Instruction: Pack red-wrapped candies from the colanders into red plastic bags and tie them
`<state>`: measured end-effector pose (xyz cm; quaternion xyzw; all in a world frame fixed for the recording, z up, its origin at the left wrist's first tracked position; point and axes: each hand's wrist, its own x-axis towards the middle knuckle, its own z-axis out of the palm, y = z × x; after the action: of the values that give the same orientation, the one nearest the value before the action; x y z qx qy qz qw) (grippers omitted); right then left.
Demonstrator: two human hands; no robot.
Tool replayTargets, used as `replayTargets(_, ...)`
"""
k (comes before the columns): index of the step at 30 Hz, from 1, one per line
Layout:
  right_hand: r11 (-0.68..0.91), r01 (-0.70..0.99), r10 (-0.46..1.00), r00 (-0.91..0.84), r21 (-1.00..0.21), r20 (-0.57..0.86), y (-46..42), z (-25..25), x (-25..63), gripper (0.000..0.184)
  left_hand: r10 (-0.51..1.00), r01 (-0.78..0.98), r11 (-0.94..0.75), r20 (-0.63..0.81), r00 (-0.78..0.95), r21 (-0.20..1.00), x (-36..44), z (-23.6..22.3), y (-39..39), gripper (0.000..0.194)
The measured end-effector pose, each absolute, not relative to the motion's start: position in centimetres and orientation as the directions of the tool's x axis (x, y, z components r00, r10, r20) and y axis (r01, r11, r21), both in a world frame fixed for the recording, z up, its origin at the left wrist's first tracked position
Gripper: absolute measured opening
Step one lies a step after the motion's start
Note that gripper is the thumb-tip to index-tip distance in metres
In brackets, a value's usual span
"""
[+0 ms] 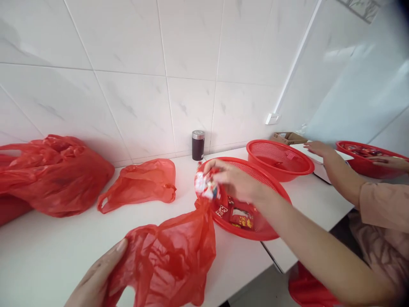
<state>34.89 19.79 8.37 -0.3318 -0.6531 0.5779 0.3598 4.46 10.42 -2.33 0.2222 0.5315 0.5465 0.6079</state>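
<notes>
My left hand [96, 279] grips the near edge of a crumpled red plastic bag [169, 256] at the bottom of the view. My right hand [234, 181] is closed on a small red-and-white wrapped packet [206, 185], held just above the bag's upper corner and over the rim of a red mesh basket [268, 234]. Several small red packets [239, 215] lie inside that basket.
Two more red bags lie on the white table [47, 251]: a large one [54, 175] at far left, a smaller one [140, 183] in the middle. A dark canister [198, 145] stands by the tiled wall. Another red basket [281, 160] sits beyond. A second person's hands [319, 149] rest at right near a third basket [367, 155].
</notes>
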Motion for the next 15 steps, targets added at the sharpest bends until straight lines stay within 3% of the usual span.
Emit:
replayTargets(2,0.075,0.049,0.733,-0.68,-0.996,0.022,16.2,7.2,31.5,0.019,0.884,-0.428,0.366,-0.452,-0.116,0.827,5.5,-1.4,10.0,0.043)
replayTargets(3,0.172,0.155,0.709,-0.705,-0.973,0.013,14.8,5.9,30.0,0.021,0.889,-0.423,0.37,-0.447,-0.098,0.827,6.0,-1.0,9.9,0.046)
replayTargets(6,0.501,0.49,0.728,-0.685,-0.713,0.041,12.6,1.3,27.1,0.027,0.941,-0.407,0.282,-0.334,-0.06,0.869,6.9,-0.5,9.5,0.051)
replayTargets(8,0.605,0.597,0.704,-0.71,-0.527,0.003,12.4,-1.3,26.5,0.032,0.957,-0.35,0.234,-0.278,-0.081,0.907,6.7,-1.1,9.3,0.053)
replayTargets(11,0.654,0.649,0.671,-0.735,-0.389,-0.101,12.5,-2.7,27.1,0.033,0.948,-0.224,0.195,-0.242,-0.206,0.955,5.4,-2.7,9.2,0.053)
replayTargets(15,0.57,0.779,0.772,-0.616,-0.262,-0.153,12.2,-1.4,28.1,0.028,0.921,-0.245,0.074,-0.161,-0.356,0.967,3.4,-3.7,9.7,0.043)
